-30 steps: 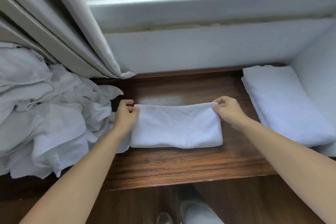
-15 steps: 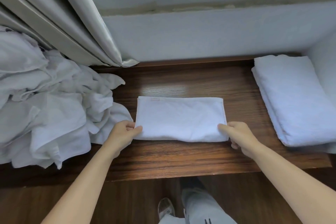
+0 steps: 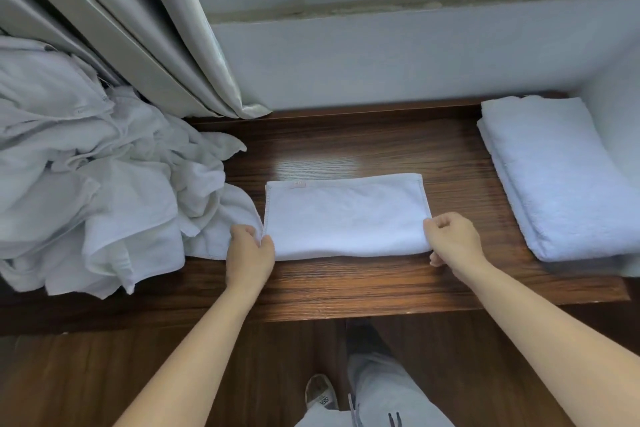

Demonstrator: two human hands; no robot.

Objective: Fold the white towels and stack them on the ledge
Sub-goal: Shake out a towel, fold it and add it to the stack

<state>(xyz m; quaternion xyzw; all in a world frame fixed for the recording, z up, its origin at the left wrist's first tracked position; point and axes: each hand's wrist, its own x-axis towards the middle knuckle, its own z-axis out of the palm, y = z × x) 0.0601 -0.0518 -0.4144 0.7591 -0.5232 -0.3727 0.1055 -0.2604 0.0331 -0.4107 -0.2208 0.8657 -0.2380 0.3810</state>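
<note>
Landmark for all positions: the wooden ledge [image 3: 346, 284].

The folded towel [image 3: 346, 218] lies flat at the middle of the ledge, a long rectangle with its hemmed edges toward the wall and a rounded fold along the side nearest the ledge's front lip. A small label shows at its far left corner.

The left hand [image 3: 250, 255] pinches the towel's near left corner, thumb on top of the cloth. The right hand [image 3: 453, 241] has its fingers curled at the near right corner; they appear to grip the fold, though the contact itself is partly hidden by the knuckles.

The stack [image 3: 554, 184] of 2 finished towels sits at the right end of the ledge, against the side wall. The unfolded pile [image 3: 97, 177] occupies the left end, its edge touching the folded towel near the left hand. A curtain [image 3: 166, 45] hangs at the ledge's back left.

Assessment: the cloth looks light, soft and limp. It will sag and open if lifted by 1 corner only. Judged best hold: both ends of the near fold, layers pinched together, for a further fold or for transfer onto the stack. Fragility is no concern; the main risk is layers slipping out of line.
</note>
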